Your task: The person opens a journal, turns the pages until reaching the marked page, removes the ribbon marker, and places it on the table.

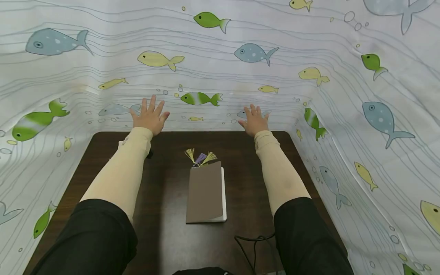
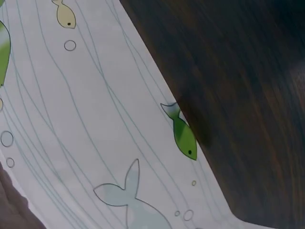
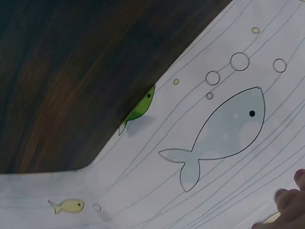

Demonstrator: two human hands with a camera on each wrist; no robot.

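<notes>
A dark brown wooden table [image 1: 165, 229] is standing inside an enclosure of white fabric printed with green, yellow and blue fish [image 1: 378, 160], which is rising at the 9, 12 and 3 o'clock sides. A closed grey-brown notebook with white page edges [image 1: 205, 194] is lying flat at the table's centre, its yellow and purple tassel bookmark [image 1: 200, 157] fanning out at the 12 o'clock end. A thin black cable [image 1: 252, 246] is looping on the tabletop at 5 o'clock.

Both arms, in cream sleeves, are reaching toward 12 o'clock, well apart from the notebook. The left hand [image 1: 149, 115], at 11 o'clock, is spreading straight fingers against the fabric and holding nothing. The right hand [image 1: 254, 120], at 1 o'clock, is lying flat with fingers extended, also empty; its fingertips [image 3: 286, 202] are showing in the right wrist view.

No writing is readable.
</notes>
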